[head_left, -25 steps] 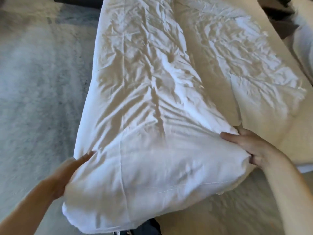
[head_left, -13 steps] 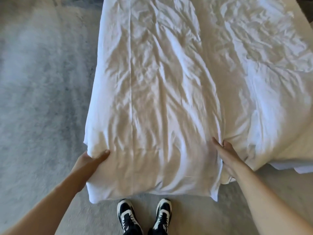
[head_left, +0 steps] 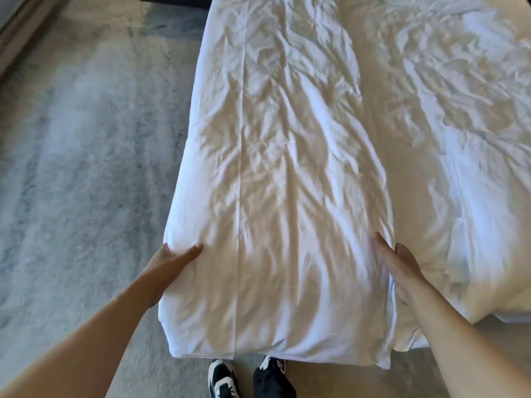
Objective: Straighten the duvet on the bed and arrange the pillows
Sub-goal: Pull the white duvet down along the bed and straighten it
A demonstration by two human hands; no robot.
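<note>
A wrinkled white duvet [head_left: 287, 173] lies folded lengthwise along the bed, its near end hanging over the foot towards me. My left hand [head_left: 169, 268] grips the duvet's near left corner, thumb on top. My right hand [head_left: 399, 268] holds the fold on the right side of that same strip, fingers tucked in the crease. The rest of the duvet [head_left: 459, 124] spreads to the right, crumpled. No pillow is in view.
Grey mottled carpet [head_left: 80, 156] covers the floor to the left of the bed. My black and white shoes [head_left: 247, 377] stand right at the foot of the bed. A dark edge runs along the top left.
The duvet end was lifted and bunched a second ago; now it lies lowered and flatter over the foot of the bed. Both hands moved down with it, still holding its two sides.
</note>
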